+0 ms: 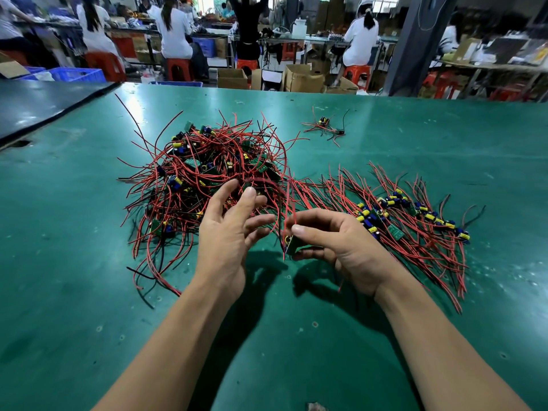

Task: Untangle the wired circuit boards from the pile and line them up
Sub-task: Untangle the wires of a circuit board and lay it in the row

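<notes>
**A:** What is the biggest thing in front of the person?

**B:** The green bench (pixel 415 129). It fills almost all of the view, and its surface has small marks and holes. Behind it, people in white tops (pixel 175 28) sit on red stools (pixel 178 69) at other tables, and cardboard boxes (pixel 302 78) stand on the floor.

**A:** And the wired circuit boards, where are they?

**B:** Most are in a tangled pile (pixel 192 173) at the centre-left of the bench. They are green boards with yellow and blue parts, and their red and black wires go in all directions. To the right of the pile lies a row of boards (pixel 376 216), lined up side by side, with the wires fanned out to both sides. A small loose bunch (pixel 324 126) lies well apart, farther back.

**A:** What do the hands do?

**B:** The left hand (pixel 228 235) is released, with fingers spread and nearly straight, over the near edge of the pile. I cannot tell whether the fingertips touch the wires. The right hand (pixel 338 247) grasps one circuit board (pixel 292 244) between thumb and fingers, above the bench, between the pile and the row. Its red wires (pixel 289 200) rise from the board toward the pile.

**A:** Can you read any writing?

**B:** One printed board (pixel 396 231) in the row shows white print on its green side, but it is too small to read.
</notes>
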{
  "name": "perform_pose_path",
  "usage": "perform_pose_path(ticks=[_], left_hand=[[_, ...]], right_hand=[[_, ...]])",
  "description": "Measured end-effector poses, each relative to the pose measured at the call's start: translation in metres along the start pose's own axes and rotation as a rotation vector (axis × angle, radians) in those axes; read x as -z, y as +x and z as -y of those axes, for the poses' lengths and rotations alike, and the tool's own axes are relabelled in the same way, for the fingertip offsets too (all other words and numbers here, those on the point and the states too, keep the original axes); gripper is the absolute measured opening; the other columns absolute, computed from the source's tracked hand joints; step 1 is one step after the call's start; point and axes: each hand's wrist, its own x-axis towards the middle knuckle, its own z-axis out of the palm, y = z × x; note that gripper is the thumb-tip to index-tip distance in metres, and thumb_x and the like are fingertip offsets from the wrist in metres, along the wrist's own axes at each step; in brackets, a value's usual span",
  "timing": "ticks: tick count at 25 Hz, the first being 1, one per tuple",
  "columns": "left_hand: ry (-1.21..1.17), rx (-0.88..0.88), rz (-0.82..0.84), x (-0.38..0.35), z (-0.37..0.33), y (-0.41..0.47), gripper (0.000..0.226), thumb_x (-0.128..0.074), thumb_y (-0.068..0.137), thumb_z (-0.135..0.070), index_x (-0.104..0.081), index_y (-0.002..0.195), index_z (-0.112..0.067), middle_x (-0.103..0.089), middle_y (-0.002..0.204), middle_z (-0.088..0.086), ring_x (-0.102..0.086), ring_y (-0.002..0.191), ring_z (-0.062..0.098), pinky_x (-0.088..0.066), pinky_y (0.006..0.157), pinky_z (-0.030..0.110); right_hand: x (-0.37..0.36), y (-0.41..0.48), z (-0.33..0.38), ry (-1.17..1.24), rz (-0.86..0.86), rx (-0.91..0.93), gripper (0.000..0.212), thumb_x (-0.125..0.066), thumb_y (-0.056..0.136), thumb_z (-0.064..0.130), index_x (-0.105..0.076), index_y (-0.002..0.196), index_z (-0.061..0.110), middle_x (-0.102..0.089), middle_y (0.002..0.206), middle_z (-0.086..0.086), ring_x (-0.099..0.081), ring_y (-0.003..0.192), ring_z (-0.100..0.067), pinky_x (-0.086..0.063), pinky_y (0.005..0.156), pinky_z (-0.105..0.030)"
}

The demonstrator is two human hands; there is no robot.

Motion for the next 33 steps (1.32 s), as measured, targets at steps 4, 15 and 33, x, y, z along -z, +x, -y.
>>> perform_pose_path(ticks=[4, 15, 33], left_hand=[[0.267, 0.198, 0.107, -0.002, 0.009, -0.001, 0.031, -0.067, 0.088, -0.031, -0.062, 0.109, -0.009, -0.066, 0.076, 0.005, -0.062, 0.052, 0.016, -0.051, 0.049, 0.025], [0.064, 0.369, 0.384, 0.000, 0.011, -0.007, 0.053, -0.071, 0.066, 0.009, -0.059, 0.117, 0.003, -0.064, 0.075, 0.010, -0.069, 0.062, 0.025, -0.060, 0.062, 0.029], [0.088, 0.466, 0.379, -0.008, 0.011, -0.012, 0.032, -0.058, 0.078, 0.012, -0.058, 0.104, -0.006, -0.062, 0.065, 0.006, -0.061, 0.051, 0.017, -0.054, 0.051, 0.023]], right_hand=[[0.001, 0.001, -0.001, -0.051, -0.027, 0.074, 0.014, -0.073, 0.082, 0.018, -0.081, 0.090, 0.026, -0.078, 0.095, -0.001, -0.069, 0.083, -0.006, -0.055, 0.072, -0.019], [0.005, 0.004, -0.005, -0.097, -0.113, 0.090, 0.010, -0.079, 0.081, 0.031, -0.078, 0.090, 0.026, -0.074, 0.086, 0.005, -0.063, 0.073, -0.004, -0.049, 0.061, -0.016], [0.003, 0.004, -0.004, -0.258, -0.185, 0.198, 0.005, -0.078, 0.086, 0.022, -0.076, 0.082, 0.019, -0.070, 0.073, 0.004, -0.058, 0.064, -0.004, -0.044, 0.058, -0.014]])
